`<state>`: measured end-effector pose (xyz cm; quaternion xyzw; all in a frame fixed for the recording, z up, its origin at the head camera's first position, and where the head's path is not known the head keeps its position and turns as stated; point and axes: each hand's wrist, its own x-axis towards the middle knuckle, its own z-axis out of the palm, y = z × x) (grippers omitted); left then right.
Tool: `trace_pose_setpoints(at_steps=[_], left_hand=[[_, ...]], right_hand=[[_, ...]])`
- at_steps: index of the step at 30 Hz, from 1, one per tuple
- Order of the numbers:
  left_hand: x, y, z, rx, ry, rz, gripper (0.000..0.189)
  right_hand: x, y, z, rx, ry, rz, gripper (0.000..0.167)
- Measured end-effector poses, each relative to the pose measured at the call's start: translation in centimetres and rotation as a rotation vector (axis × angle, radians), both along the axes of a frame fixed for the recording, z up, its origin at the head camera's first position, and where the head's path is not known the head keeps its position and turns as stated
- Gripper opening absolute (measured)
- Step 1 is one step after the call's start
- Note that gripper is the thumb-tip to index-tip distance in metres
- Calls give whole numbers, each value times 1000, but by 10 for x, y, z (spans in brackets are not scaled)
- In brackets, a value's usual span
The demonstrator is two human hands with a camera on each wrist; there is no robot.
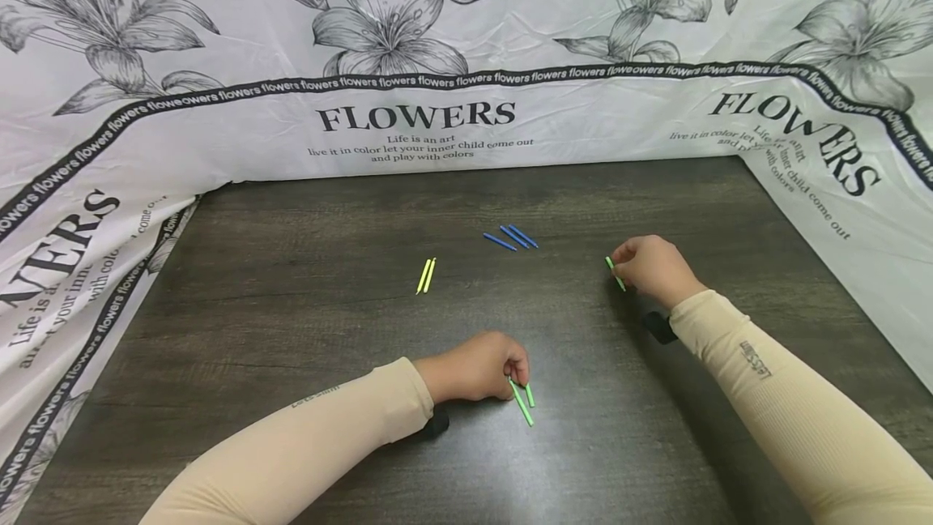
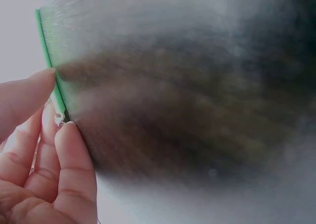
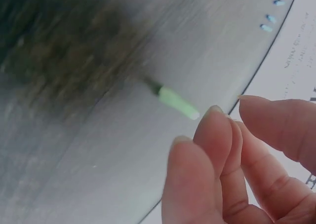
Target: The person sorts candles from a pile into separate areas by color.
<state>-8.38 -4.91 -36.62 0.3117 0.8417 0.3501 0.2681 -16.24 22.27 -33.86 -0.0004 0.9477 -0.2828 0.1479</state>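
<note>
In the head view my left hand (image 1: 481, 364) is low over the table, fingers curled, at two thin green sticks (image 1: 521, 407). The left wrist view shows the thumb and a fingertip pinching one green stick (image 2: 45, 49) near its end; the second is not distinguishable there. Farther right, my right hand (image 1: 653, 267) is beside a third green stick (image 1: 616, 275). From the right wrist, this green stick (image 3: 177, 102) lies on the table just past the fingertips (image 3: 215, 116). A gap shows between thumb and fingers.
Two yellow sticks (image 1: 426, 275) lie side by side left of centre. Three blue sticks (image 1: 513, 237) lie farther back on the dark wooden table (image 1: 291, 266). White flower-printed cloth (image 1: 240, 136) borders the table at the back and sides.
</note>
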Motion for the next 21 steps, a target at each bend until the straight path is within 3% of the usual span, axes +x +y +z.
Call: trace_pose_setpoints(at_steps=[14,21], left_hand=[[-3,0,-1,-51,56,-82,19],[-4,0,0,-58,57,-102,18]], right_hand=[[18,-14,4,35,72,86,32],[24,-18,3,14,47,103,31]])
